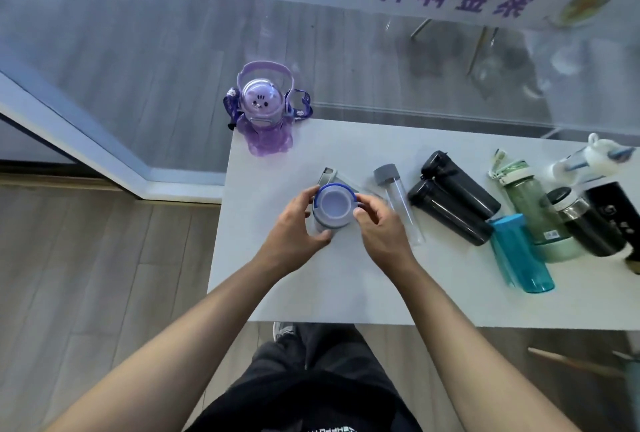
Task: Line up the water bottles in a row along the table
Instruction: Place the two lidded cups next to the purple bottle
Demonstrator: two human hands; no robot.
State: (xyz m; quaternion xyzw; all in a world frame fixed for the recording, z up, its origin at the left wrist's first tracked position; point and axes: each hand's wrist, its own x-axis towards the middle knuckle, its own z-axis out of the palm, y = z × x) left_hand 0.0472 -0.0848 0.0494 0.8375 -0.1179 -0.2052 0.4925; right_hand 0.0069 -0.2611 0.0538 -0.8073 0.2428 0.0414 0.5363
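Both hands hold one upright bottle point(331, 210) with a grey, blue-rimmed lid near the left end of the white counter point(346, 286). The left hand point(294, 224) wraps its side, fingers point(323, 237) curled against the lower wall, while the right hand point(377, 227) presses in from the opposite side with its thumb at the lid's edge. The clear body looks empty, so it is probably light, stiff and somewhat slick; a two-sided hold around the wall just under the lid seems the surest place, since a tall empty bottle would tip easily if pushed at the top. A purple bottle with a rabbit face point(263, 113) stands at the far left corner, apparently the start of the row. The others lie flat to the right: a clear tube with a grey cap point(398, 199) just beside the right hand, two black bottles point(453, 196) touching each other, a blue bottle point(519, 255), a green one point(533, 203), and more at the frame's edge. Another clear bottle point(337, 178) lies just behind the held one.
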